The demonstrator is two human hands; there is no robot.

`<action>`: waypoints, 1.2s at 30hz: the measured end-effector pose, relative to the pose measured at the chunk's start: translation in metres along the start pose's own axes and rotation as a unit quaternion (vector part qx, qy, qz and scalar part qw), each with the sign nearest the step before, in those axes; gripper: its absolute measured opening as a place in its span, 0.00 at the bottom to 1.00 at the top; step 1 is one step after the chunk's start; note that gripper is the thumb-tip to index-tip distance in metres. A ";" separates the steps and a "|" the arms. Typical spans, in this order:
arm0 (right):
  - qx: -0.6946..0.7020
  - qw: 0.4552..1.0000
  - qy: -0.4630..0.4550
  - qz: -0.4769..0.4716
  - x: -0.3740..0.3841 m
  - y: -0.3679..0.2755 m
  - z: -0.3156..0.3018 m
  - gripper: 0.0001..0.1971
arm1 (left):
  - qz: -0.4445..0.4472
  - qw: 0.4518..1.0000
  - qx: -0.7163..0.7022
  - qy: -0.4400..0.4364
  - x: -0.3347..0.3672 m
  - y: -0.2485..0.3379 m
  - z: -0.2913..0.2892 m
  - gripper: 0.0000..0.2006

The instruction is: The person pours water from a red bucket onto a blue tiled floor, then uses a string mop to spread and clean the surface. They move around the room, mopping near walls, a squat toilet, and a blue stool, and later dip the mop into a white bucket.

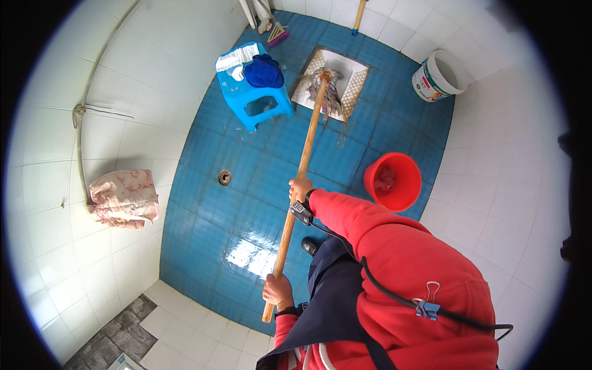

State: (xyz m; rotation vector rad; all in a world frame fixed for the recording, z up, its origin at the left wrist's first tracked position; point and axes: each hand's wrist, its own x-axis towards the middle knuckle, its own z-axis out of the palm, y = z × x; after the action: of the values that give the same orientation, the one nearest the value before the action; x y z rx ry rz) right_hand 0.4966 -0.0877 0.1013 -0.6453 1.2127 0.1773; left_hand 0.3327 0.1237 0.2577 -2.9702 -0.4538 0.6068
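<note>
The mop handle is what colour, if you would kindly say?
The mop handle is light wood-brown, best seen in the head view.

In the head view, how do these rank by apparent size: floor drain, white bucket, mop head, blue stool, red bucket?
Largest to smallest:
1. Blue stool
2. Red bucket and white bucket: too alike to rank
3. Mop head
4. Floor drain

You get 1 view: head cam, L of 2 fisheyes worn on your head, aimed down & fwd. Your red sleeve [361, 216] sits near, lower R of frame; blue floor [259, 151] fills ctr, farther off; your mop [306, 151] runs away from lens toward upper ctr. White wall [52, 197], far L, bends w/ the lens.
</note>
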 end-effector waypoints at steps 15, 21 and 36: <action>0.001 0.992 -0.089 0.086 -0.168 0.187 -0.009 0.04 | -0.018 0.999 -0.014 0.037 -0.067 -0.263 0.022 0.11; 0.009 0.978 -0.013 0.207 -0.208 0.291 -0.034 0.05 | 0.082 0.986 0.140 -0.023 -0.115 -0.360 -0.019 0.10; -0.005 0.986 0.026 0.163 0.047 0.188 -0.153 0.03 | 0.131 0.979 0.144 -0.060 -0.029 -0.100 0.028 0.07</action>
State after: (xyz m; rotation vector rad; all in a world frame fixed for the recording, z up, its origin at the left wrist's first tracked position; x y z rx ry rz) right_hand 0.3034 -0.0289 -0.0404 -0.4574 1.3652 0.4427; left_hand 0.2691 0.2104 0.2561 -2.7404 0.0232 0.8028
